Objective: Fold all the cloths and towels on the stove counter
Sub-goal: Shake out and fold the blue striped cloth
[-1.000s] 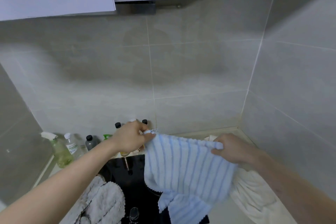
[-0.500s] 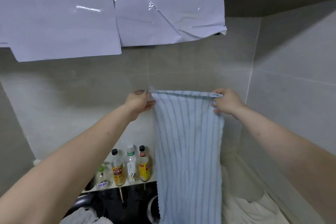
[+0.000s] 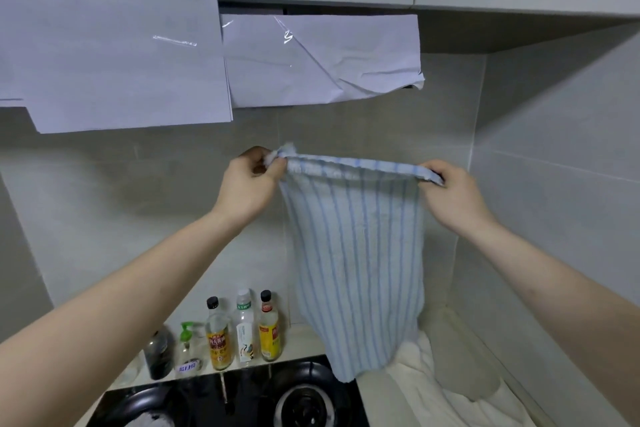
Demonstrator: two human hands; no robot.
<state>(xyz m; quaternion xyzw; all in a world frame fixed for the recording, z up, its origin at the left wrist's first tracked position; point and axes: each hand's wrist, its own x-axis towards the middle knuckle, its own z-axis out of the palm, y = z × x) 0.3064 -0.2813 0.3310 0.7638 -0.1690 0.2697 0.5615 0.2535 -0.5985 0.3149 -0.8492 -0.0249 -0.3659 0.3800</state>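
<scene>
Pinching the striped towel (image 3: 356,253) taut: left hand (image 3: 247,184), right hand (image 3: 450,196), apparently by its top corners.

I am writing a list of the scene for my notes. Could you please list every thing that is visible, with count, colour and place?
striped towel: 1, white with blue stripes, held up in the air before the tiled wall, hanging down
cream cloth: 1, off-white, crumpled on the counter in the right corner
bottles: 5, three tall ones with labels, one dark, one clear with a green pump, in a row against the wall behind the stove
stove: 1, black, bottom centre
paper sheets: several, white, covering the hood above
left hand: 1, pinches the towel's upper left corner
right hand: 1, pinches the towel's upper right corner
</scene>
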